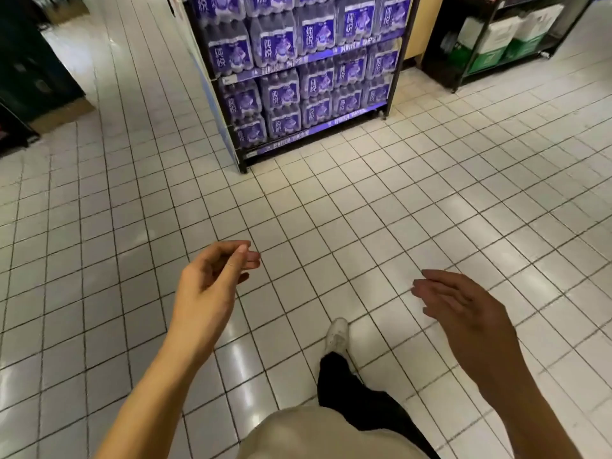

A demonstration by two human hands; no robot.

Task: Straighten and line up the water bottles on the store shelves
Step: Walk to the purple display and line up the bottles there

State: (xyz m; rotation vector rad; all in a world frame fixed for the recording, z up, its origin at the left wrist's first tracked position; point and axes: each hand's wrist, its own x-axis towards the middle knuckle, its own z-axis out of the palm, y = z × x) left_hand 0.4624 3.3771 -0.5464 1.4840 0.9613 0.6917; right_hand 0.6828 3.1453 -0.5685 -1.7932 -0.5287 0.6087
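Approach stage; no contact with stock.

Left hand [212,279]: raised over the tiled floor [430,200], fingers loosely curled, thumb near the fingertips, holding nothing.
Right hand [463,309]: raised, fingers relaxed and nearly straight, holding nothing.
Water bottle packs [298,77]: shrink-wrapped, purple labels, stacked in tiers on the display rack [395,74] ahead, well apart from both hands. One white shoe [337,336] forward on the floor.

Alignment: lower left packs appear slightly turned relative to neighbours; blur prevents certainty.

Probable hazards:
- Glossy tiles, visible reflections: slip risk on a hurried approach.
- Packs stacked one on another: pushing a lower pack likely shifts or tips the one above.
- Shrink film: fingertip pull likely tears wrap; flat-palm push preferable.
- Low tiers near floor: stooped reach reduces control.
- Second rack [496,44] just beside, to the right: elbow clearance limited.
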